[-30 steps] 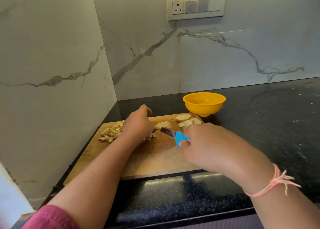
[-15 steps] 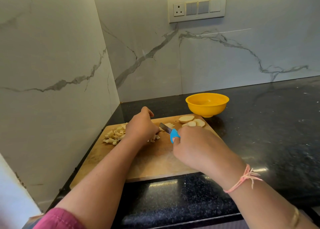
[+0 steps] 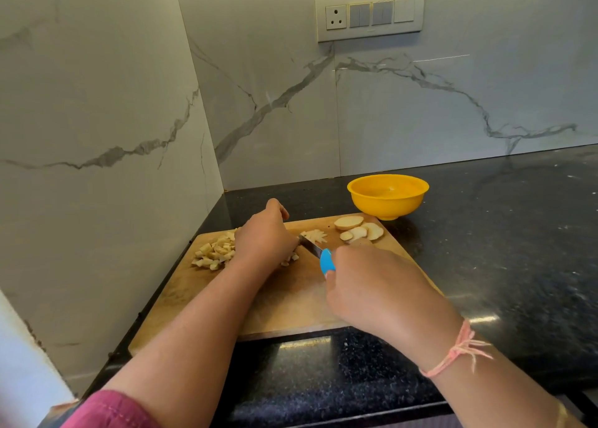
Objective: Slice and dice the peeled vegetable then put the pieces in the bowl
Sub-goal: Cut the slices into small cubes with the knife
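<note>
Board [image 3: 291,298]: dice [image 3: 215,251] at left end; strips [image 3: 314,235] far middle; slices [image 3: 359,230] far right corner; bowl [image 3: 388,201] just beyond that corner, no pieces seen inside.
Right hand [image 3: 372,285]: grips knife [image 3: 325,259]; blade has moved left in the last second and now meets left hand [image 3: 263,236].
Left hand: curled down on board, hold hidden.
Status: dicing under way, slices uncut.

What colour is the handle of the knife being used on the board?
Bright blue; the knife handle shows best in the head view.

Lit softly and evenly, with weak shadows; glare patches on polished countertop [image 3: 305,343]; bowed at the edges; mildly soft throughout.
</note>
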Motion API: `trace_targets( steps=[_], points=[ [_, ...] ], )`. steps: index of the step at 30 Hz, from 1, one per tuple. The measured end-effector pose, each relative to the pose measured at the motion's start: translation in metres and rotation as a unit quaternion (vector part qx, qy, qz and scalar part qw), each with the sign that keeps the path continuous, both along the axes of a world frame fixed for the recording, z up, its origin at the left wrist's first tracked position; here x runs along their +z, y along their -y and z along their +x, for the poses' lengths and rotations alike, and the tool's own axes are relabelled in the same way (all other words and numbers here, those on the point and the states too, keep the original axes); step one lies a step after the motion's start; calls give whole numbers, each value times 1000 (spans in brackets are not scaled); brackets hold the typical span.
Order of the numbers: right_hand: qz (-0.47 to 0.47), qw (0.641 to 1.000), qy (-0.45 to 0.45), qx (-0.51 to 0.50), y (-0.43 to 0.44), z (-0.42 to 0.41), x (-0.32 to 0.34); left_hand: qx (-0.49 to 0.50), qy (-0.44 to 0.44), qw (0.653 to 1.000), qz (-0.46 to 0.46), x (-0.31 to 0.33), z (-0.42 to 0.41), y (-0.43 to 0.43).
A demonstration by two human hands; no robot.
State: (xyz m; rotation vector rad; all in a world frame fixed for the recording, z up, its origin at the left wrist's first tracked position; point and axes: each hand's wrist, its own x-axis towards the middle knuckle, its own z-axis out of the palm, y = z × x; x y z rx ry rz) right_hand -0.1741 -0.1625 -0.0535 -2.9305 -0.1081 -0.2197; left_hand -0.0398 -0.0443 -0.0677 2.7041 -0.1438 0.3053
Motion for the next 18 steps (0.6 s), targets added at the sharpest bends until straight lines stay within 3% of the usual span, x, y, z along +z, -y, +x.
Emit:
trace_targets(
  steps=[8,12,18],
  points=[
    [57,996,52,-34,28,-2,2,-7,-7,999,-40,1,1,-5],
    [43,996,52,-63,29,6,-4,-9,-1,999,-44,1,3,-6],
    [8,999,46,-23,4,7,-15,-1,61,994,-90,3,7,-13]
  ],
)
